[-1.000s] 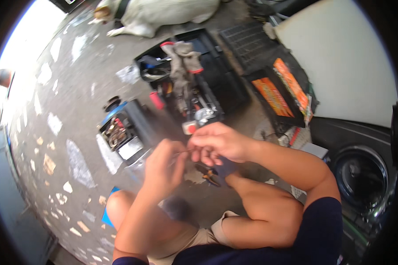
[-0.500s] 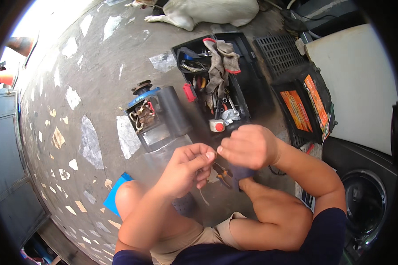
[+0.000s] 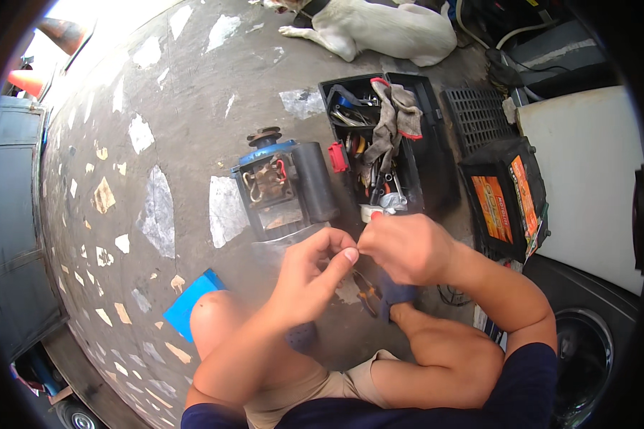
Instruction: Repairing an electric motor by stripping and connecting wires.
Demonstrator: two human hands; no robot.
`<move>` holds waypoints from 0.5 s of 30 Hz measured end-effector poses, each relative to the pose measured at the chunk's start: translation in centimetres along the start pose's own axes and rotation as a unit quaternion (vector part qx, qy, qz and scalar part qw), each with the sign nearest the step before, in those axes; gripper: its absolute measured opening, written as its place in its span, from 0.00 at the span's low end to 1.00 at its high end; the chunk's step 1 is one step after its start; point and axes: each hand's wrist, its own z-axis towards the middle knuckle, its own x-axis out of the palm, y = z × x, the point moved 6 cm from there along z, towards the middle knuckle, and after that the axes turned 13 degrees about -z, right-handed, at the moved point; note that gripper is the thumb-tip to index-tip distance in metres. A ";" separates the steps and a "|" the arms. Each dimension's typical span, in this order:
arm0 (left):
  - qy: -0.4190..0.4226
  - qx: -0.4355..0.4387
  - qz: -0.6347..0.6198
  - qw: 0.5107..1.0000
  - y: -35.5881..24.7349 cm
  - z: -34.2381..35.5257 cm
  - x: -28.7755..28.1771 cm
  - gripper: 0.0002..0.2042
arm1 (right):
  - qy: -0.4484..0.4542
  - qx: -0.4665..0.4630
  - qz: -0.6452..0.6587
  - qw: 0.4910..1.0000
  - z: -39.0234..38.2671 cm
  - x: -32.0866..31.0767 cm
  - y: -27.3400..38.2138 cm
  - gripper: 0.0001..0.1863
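My left hand (image 3: 311, 275) and my right hand (image 3: 406, 247) meet at their fingertips, both pinched on a thin wire that is mostly hidden now. Just beneath them, pliers with orange-and-black handles (image 3: 367, 299) lie beside my foot in a dark shoe (image 3: 397, 289). Beyond the hands is an electric motor (image 3: 297, 182) with a blue end plate, a pulley and an open terminal box showing wires. Clear plastic (image 3: 268, 250) lies below it. To the motor's right, an open black toolbox (image 3: 429, 164) holds wrenches, other tools and grey gloves with red cuffs.
A white dog (image 3: 372, 32) lies at the back. On the right are a black battery (image 3: 508, 200), a plastic grate (image 3: 472, 114), a white panel (image 3: 579, 179) and a dark round door (image 3: 579, 365). A blue sheet (image 3: 193, 300) lies left of my knee; a grey metal door (image 3: 7, 214) stands far left.
The view has turned, so the surroundings appear farther right. My hands stay joined at the fingertips, shifting slightly. The wire end that dangled below my left hand is no longer clearly visible.
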 end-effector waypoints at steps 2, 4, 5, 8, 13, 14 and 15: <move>0.018 -0.105 -0.169 0.980 1.3 0.0 -0.1 0.06 | -0.024 -0.041 -0.059 0.997 0.7 -0.5 0.6 0.12; -0.004 -0.037 -0.141 0.989 0.7 0.1 -0.5 0.06 | -0.050 0.095 0.088 0.990 0.8 0.2 -0.7 0.14; -0.022 0.028 -0.112 0.993 0.1 0.1 -0.9 0.06 | 0.006 0.236 0.197 0.952 0.6 0.5 -1.1 0.13; -0.050 0.039 -0.124 0.990 -0.1 0.0 -1.5 0.06 | 0.002 0.396 0.472 0.788 -0.5 2.9 -1.5 0.11; -0.086 0.073 -0.109 0.988 -0.3 -0.2 -2.0 0.06 | 0.022 0.403 0.507 0.762 0.9 3.0 -1.0 0.10; -0.092 0.097 -0.090 0.987 -0.5 -0.2 -2.1 0.06 | 0.027 0.406 0.511 0.757 1.2 3.0 -1.0 0.09; -0.092 0.097 -0.090 0.987 -0.6 -0.2 -2.1 0.06 | 0.031 0.410 0.515 0.752 1.3 3.1 -1.0 0.09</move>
